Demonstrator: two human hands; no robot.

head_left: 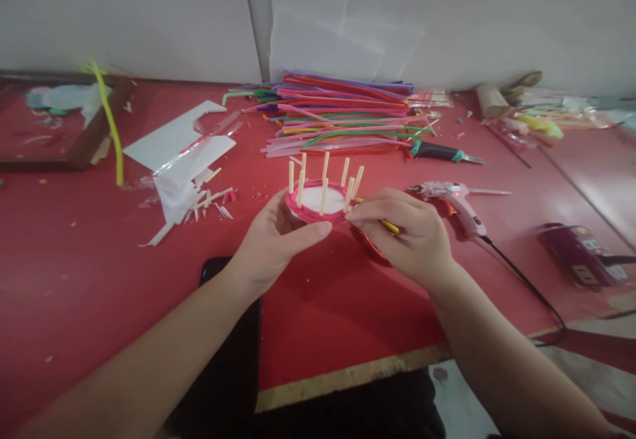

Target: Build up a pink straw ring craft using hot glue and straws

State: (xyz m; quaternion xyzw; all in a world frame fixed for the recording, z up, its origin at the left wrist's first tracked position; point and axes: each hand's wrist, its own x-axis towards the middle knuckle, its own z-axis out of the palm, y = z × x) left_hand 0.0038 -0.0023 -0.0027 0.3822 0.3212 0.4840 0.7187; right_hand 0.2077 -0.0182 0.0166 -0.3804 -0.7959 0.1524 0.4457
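In the middle of the head view is a round white base [322, 199] with a pinkish-red fuzzy strand [311, 215] wound around its rim. Several short pale wooden sticks [324, 195] stand upright around the edge. My left hand [278, 237] is closed on the base's left side, thumb along the near rim. At the right rim, my right hand [407, 234] is pinched, its fingertips by a stick; what lies between them is hidden. Just beneath it a red curved piece [370, 247] shows, and a yellow piece [390, 226] pokes out behind the fingers.
Colourful pipe cleaners [342, 111] are piled at the back, near a green-and-black handled cutter [442, 152]. A pink glue gun [454, 200] lies to the right, its cord running past a dark purple box [583, 253]. White scraps [183, 154] and a black phone-like slab [231, 333] are left.
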